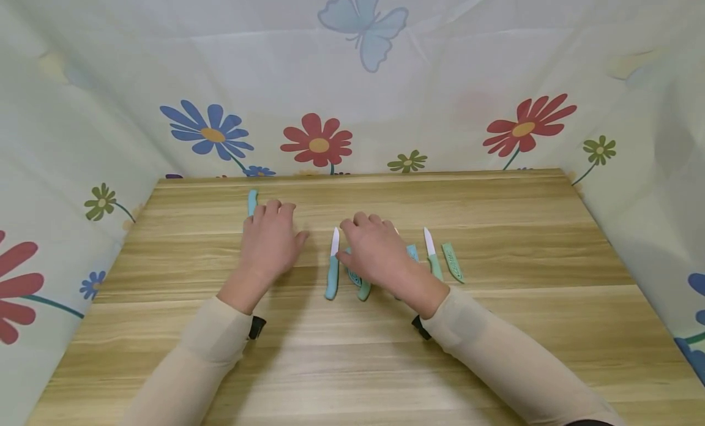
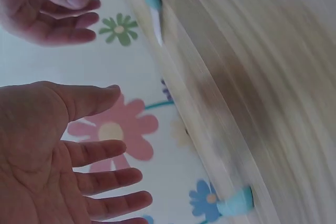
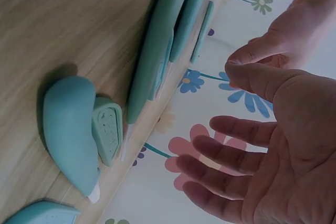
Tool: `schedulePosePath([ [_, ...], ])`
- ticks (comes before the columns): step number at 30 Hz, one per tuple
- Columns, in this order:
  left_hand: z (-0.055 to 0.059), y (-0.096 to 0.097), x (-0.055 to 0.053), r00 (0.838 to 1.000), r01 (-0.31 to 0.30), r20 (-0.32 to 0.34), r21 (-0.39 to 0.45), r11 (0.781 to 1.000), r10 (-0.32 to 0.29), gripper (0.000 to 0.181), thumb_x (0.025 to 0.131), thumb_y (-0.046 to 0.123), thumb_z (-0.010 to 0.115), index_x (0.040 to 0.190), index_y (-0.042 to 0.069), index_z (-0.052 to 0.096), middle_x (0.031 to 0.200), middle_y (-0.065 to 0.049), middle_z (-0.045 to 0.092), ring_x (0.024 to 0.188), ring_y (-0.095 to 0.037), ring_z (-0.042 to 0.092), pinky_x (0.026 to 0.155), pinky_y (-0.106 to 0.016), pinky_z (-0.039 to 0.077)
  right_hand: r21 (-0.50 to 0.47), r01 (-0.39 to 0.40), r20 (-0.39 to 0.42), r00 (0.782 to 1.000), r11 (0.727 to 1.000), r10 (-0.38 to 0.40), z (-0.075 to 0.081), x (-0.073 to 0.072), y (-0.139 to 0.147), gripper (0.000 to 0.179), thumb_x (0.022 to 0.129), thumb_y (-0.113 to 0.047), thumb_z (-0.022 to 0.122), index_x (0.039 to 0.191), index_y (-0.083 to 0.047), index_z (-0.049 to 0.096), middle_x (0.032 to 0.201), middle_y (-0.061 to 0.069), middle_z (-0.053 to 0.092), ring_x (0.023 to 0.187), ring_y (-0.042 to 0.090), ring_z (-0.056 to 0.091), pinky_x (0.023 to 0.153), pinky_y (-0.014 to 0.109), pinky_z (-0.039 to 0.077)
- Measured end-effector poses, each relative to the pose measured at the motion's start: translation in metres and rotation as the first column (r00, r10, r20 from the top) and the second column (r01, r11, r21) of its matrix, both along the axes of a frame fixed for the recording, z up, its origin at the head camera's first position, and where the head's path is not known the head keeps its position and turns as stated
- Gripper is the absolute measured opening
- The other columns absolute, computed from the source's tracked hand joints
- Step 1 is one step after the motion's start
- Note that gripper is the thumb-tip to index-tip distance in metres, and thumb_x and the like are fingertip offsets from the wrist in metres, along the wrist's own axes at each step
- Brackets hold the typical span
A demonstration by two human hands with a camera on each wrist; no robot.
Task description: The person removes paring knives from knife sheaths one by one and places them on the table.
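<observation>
My left hand (image 1: 270, 236) hovers over the left part of the table, fingers spread and nothing held. A light-blue handle (image 1: 253, 202) shows just beyond it, partly hidden by the hand. My right hand (image 1: 380, 248) is above the middle, its palm empty in the right wrist view. To its left lies a blue-handled paring knife (image 1: 333, 273) with a white blade. Beneath it, partly covered, are a patterned blue sheath (image 1: 355, 278) and a green handle (image 1: 364, 291). A second blue sheath (image 1: 412, 252) peeks out at its right.
Right of my right hand lie a green-handled knife (image 1: 434, 261), white blade pointing away, and a green sheath (image 1: 453, 263). The wood-grain table (image 1: 341, 365) ends at a flowered cloth (image 1: 429, 101) at the back and sides.
</observation>
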State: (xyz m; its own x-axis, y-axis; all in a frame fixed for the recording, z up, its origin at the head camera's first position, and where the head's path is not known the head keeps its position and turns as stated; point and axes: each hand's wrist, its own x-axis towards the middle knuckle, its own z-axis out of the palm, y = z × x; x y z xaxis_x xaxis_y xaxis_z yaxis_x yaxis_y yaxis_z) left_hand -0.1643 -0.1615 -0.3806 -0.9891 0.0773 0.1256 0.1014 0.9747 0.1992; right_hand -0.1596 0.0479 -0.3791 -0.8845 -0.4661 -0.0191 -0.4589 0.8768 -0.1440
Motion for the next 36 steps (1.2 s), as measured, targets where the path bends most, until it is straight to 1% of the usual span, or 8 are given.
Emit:
schedulePosePath([
  [4, 0.001, -0.016, -0.007, 1.000, -0.018, 0.016, -0.012, 1.000, 0.018, 0.061, 0.101, 0.034, 0.072, 0.145, -0.004, 0.055, 0.144, -0.028, 0.052, 0.134, -0.053, 0.045, 0.107, -0.070, 0.039, 0.014, -0.026, -0.035, 0.999, 1.000, 0.026, -0.003, 0.000, -0.004, 0.060, 0.098, -0.051, 0.074, 0.143, -0.013, 0.063, 0.135, 0.010, 0.062, 0.122, 0.033, 0.059, 0.102, 0.051, 0.049],
  [15, 0.001, -0.062, -0.033, 0.994, -0.082, 0.066, 0.001, 0.997, 0.082, 0.064, 0.102, 0.033, 0.068, 0.146, -0.010, 0.049, 0.144, -0.036, 0.048, 0.128, -0.059, 0.047, 0.099, -0.074, 0.043, 0.049, -0.056, -0.027, 0.998, 0.997, 0.057, -0.007, 0.000, -0.020, 0.066, 0.097, -0.059, 0.071, 0.147, -0.017, 0.060, 0.141, 0.008, 0.058, 0.129, 0.033, 0.054, 0.104, 0.051, 0.045],
  [21, -0.001, -0.080, -0.054, 0.991, -0.105, 0.084, 0.014, 0.994, 0.104, 0.065, 0.103, 0.033, 0.066, 0.145, -0.012, 0.048, 0.144, -0.038, 0.046, 0.125, -0.060, 0.049, 0.094, -0.073, 0.047, 0.046, -0.070, -0.039, 0.997, 0.996, 0.072, -0.007, 0.000, -0.026, 0.066, 0.097, -0.060, 0.071, 0.146, -0.017, 0.060, 0.137, 0.007, 0.058, 0.128, 0.032, 0.053, 0.106, 0.051, 0.044],
  [28, -0.005, -0.094, -0.079, 0.982, -0.119, 0.150, 0.010, 0.993, 0.116, 0.067, 0.105, 0.033, 0.061, 0.150, -0.014, 0.045, 0.158, -0.043, 0.031, 0.135, -0.064, 0.041, 0.101, -0.074, 0.045, 0.034, -0.088, -0.052, 0.995, 0.995, 0.090, -0.005, 0.001, -0.028, 0.064, 0.098, -0.060, 0.070, 0.143, -0.016, 0.061, 0.133, 0.007, 0.059, 0.122, 0.031, 0.054, 0.103, 0.050, 0.044],
  [30, -0.006, -0.096, -0.085, 0.979, -0.125, 0.167, 0.021, 0.992, 0.120, 0.064, 0.105, 0.032, 0.061, 0.146, -0.015, 0.048, 0.155, -0.044, 0.035, 0.132, -0.064, 0.044, 0.099, -0.073, 0.046, 0.034, -0.090, -0.052, 0.994, 0.995, 0.092, -0.005, 0.002, -0.029, 0.063, 0.098, -0.060, 0.070, 0.143, -0.016, 0.062, 0.133, 0.007, 0.059, 0.122, 0.031, 0.054, 0.101, 0.050, 0.045],
  [32, -0.007, -0.099, -0.089, 0.976, -0.130, 0.182, 0.026, 0.991, 0.123, 0.056, 0.105, 0.031, 0.060, 0.135, -0.016, 0.054, 0.146, -0.042, 0.046, 0.124, -0.060, 0.052, 0.093, -0.070, 0.051, 0.034, -0.088, -0.050, 0.995, 0.996, 0.090, -0.005, 0.003, -0.029, 0.063, 0.098, -0.060, 0.070, 0.143, -0.016, 0.062, 0.134, 0.007, 0.059, 0.123, 0.031, 0.054, 0.101, 0.050, 0.045],
  [34, -0.009, -0.101, -0.094, 0.972, -0.135, 0.199, 0.026, 0.990, 0.127, 0.047, 0.105, 0.031, 0.059, 0.121, -0.014, 0.060, 0.130, -0.037, 0.057, 0.109, -0.053, 0.060, 0.084, -0.064, 0.055, 0.035, -0.085, -0.045, 0.995, 0.996, 0.086, -0.005, 0.004, -0.029, 0.063, 0.098, -0.060, 0.070, 0.143, -0.016, 0.062, 0.135, 0.007, 0.059, 0.124, 0.031, 0.054, 0.102, 0.050, 0.045],
  [36, -0.010, -0.102, -0.099, 0.967, -0.140, 0.219, 0.024, 0.990, 0.131, 0.040, 0.106, 0.031, 0.058, 0.106, -0.009, 0.062, 0.112, -0.030, 0.062, 0.094, -0.044, 0.062, 0.075, -0.058, 0.055, 0.034, -0.084, -0.043, 0.995, 0.996, 0.085, -0.005, 0.004, -0.029, 0.063, 0.098, -0.060, 0.070, 0.142, -0.016, 0.062, 0.135, 0.007, 0.059, 0.124, 0.031, 0.054, 0.103, 0.051, 0.045],
])
